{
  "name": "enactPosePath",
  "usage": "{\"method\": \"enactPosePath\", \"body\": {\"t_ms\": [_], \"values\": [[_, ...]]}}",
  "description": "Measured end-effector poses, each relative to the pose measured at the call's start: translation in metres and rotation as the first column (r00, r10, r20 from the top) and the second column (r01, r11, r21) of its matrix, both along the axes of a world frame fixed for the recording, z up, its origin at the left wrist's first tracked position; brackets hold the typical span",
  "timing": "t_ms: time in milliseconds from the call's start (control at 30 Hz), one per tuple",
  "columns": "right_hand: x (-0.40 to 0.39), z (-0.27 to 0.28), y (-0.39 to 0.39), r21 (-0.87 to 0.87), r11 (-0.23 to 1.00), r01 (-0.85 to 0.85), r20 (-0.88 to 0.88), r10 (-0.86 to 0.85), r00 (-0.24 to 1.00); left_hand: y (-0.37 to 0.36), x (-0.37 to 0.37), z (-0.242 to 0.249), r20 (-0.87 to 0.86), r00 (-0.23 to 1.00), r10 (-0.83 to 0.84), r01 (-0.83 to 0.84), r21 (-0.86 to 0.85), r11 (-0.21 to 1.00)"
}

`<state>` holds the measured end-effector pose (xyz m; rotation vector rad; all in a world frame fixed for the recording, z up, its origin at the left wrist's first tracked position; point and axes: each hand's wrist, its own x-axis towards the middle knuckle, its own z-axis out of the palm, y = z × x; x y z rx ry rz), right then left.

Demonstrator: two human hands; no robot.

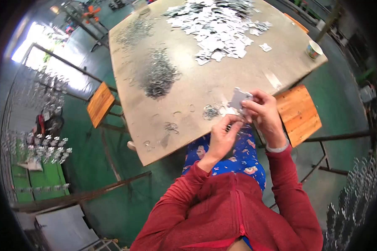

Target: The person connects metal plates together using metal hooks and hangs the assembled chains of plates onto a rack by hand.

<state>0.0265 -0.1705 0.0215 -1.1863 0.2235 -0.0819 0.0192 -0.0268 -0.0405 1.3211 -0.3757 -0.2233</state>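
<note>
1. The table (205, 83) is a bare, worn wooden top, tilted in the head view.
2. A heap of pale flat plates (218, 25) lies at 12 o'clock on it.
3. One stray plate (265, 47) sits at 2 o'clock, apart from the heap.
4. A dark pile of wire rings (158, 75) lies at 9 o'clock; a thinner pile (134, 31) at 11 o'clock.
5. Loose rings (210, 111) lie at 6 o'clock near the edge.
6. A cup (313, 49) stands at the 3 o'clock corner.
</note>
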Motion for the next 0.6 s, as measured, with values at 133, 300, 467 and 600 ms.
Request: {"method": "enactPosePath", "body": {"t_ms": [133,300,467,600], "values": [[-0.008,0.001,0.008,-0.123,0.988,0.097,0.083,-0.088,0.993,0.014,0.005,0.010,0.269,0.963,0.000,-0.060,0.213,0.975],[-0.015,0.011,0.014,-0.183,0.975,0.124,0.176,-0.092,0.980,0.041,0.045,0.004,0.372,0.881,0.292,-0.410,0.293,0.864],[-0.013,0.013,0.011,-0.184,0.980,0.078,0.179,-0.045,0.983,0.097,0.167,-0.034,0.590,0.762,0.268,-0.619,0.541,0.569],[-0.010,0.012,0.013,-0.188,0.979,0.076,0.152,-0.048,0.987,0.103,0.227,-0.071,0.716,0.697,0.027,-0.685,0.654,0.321]]}}
